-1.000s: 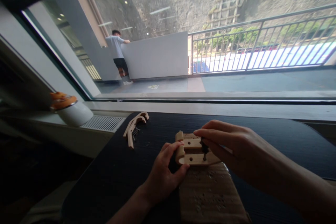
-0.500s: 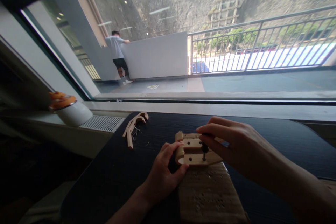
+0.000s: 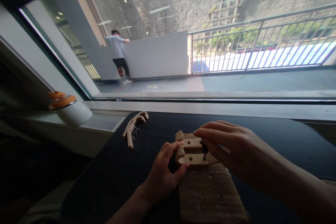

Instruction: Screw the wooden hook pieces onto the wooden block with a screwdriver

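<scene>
My left hand (image 3: 166, 168) is closed around the rounded left end of a pale wooden frame (image 3: 196, 159), thumb at the near edge and fingers over the top. The frame has two parallel drilled bars and lies on a scarred wooden board (image 3: 207, 196). In my right hand (image 3: 232, 141) is a short screwdriver (image 3: 204, 148) with a dark handle. It stands about upright, its tip at a hole in the nearer bar; my fingers cover the top of the handle. Whether a screw sits under the tip I cannot tell.
Two curved wooden pieces (image 3: 130, 133) lie at the far left of the dark table (image 3: 118, 178), with several screws (image 3: 135, 133) beside them. A white container with an orange top (image 3: 73, 110) stands on the sill by the window. Outside, a person (image 3: 119, 56) leans on a wall.
My right hand has turned a little about the screwdriver, its fingers moving slightly left and lying flatter over the handle. My left hand and the wooden frame stay in place.
</scene>
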`<state>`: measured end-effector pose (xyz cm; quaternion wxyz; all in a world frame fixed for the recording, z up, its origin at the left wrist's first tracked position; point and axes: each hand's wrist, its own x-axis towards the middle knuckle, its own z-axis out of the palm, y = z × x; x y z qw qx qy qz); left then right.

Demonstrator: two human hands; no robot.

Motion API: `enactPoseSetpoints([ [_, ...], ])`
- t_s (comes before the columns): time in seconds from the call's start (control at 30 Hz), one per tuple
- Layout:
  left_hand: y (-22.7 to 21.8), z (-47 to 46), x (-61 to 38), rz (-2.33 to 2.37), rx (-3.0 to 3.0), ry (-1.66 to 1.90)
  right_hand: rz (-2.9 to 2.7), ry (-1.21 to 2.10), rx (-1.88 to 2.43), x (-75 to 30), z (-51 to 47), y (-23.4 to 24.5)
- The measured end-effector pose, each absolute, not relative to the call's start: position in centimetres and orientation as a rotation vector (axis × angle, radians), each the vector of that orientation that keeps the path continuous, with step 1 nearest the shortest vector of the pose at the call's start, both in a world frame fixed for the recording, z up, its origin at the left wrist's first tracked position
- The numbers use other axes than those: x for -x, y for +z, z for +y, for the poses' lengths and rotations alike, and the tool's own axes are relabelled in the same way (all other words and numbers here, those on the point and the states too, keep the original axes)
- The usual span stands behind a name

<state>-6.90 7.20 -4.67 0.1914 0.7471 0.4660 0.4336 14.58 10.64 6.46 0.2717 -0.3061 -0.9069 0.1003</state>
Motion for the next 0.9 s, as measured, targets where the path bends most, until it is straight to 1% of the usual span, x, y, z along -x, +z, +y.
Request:
enactPoseSetpoints([
  [0.13, -4.7, 7.2, 7.0, 1.302, -2.103, 1.219, -2.42, 0.255, 0.811, -14.8, 11.0, 6.5],
  [0.33, -4.8, 7.4, 7.0, 1.322, -2.104, 1.218, -2.324, 0.138, 0.878, -15.1, 11.7, 6.2],
  [0.53, -4.8, 7.3, 6.9, 1.328, -2.1, 1.219, -2.362, 0.039, 0.942, -14.5, 11.6, 6.0],
  [0.9, -5.0, 7.2, 6.9, 1.362, -2.121, 1.231, -2.382, 0.05, 0.936, -15.0, 11.2, 5.7],
])
